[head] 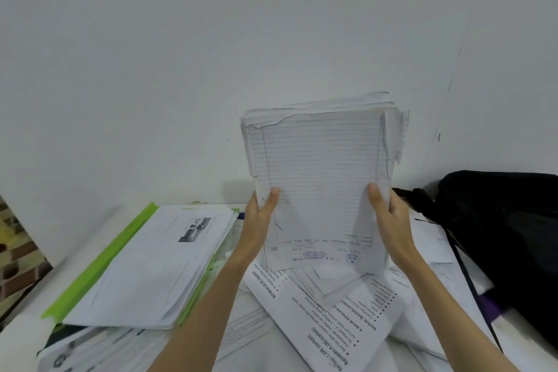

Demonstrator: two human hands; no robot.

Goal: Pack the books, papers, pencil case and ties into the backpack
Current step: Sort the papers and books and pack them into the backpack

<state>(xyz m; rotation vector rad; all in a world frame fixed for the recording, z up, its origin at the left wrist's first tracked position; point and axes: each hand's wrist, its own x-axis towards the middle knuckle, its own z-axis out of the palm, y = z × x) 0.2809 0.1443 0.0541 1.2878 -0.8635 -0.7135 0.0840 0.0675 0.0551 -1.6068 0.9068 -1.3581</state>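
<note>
Matt lined paper stack point(320, 184) with frayed top edges, glossy green plastic folder point(99, 263), matt black cloth backpack point(507, 238).

The printed sheet point(329, 332) lying on the desk in front of me, upside down from where I stand, carries bold headings reading "Bahagian A [30 markah]" and "Bahagian B [30 markah]". The header on the lined stack point(320, 184) I'm holding is too blurred to read.
</note>
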